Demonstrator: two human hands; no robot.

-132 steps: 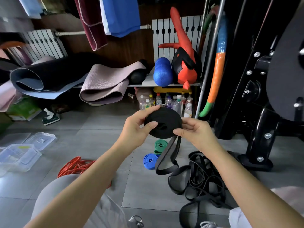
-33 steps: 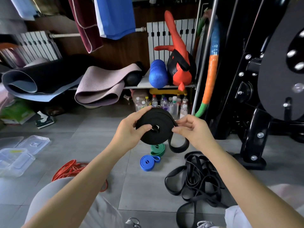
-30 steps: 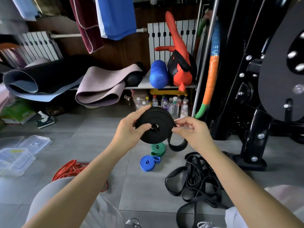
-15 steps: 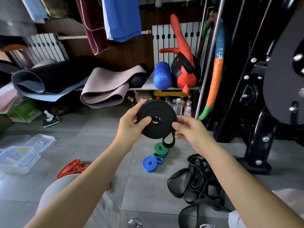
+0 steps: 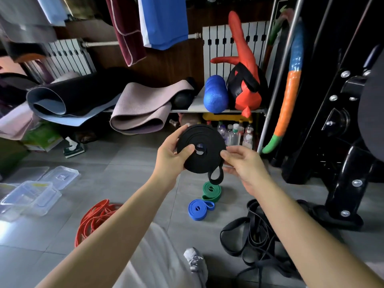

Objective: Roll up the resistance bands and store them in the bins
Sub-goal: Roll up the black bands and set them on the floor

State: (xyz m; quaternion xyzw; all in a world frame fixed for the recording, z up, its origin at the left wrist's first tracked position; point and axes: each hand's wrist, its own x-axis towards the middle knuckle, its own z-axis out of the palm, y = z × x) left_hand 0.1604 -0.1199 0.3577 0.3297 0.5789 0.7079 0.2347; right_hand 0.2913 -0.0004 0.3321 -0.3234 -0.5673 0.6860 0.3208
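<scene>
Both hands are raised at chest level over the grey tiled floor (image 5: 128,163). The left hand (image 5: 170,154) grips the black band roll (image 5: 207,163) from its left side, thumb pressed flat on the near face just beside the centre hole, fingers curled behind the upper rim. The right hand (image 5: 243,165) pinches the right edge of the same roll between thumb and fingertips. The roll is wound into a flat disc, held upright and facing the camera, clear of the floor; a short loop end (image 5: 216,177) hangs free from its lower right edge, just beside the right hand. On the floor below it lie a green rolled band (image 5: 211,191) and a blue rolled band (image 5: 198,208), near each other, each with a loose outer end. To the right, under the right forearm, lies a tangled pile of loose black bands (image 5: 255,231), unrolled. To the left, a heap of orange bands (image 5: 95,219) is spread on the tiles, also unrolled. Clear plastic bins (image 5: 31,198) stand at the far left, well apart from the hands, with a clear lid (image 5: 62,176) lying behind them; whether they hold anything cannot be told. Behind, a low shelf carries folded mats (image 5: 141,109) and a blue foam roller (image 5: 215,96), with bottles (image 5: 234,134) beneath. A black machine frame (image 5: 342,163) stands at right
</scene>
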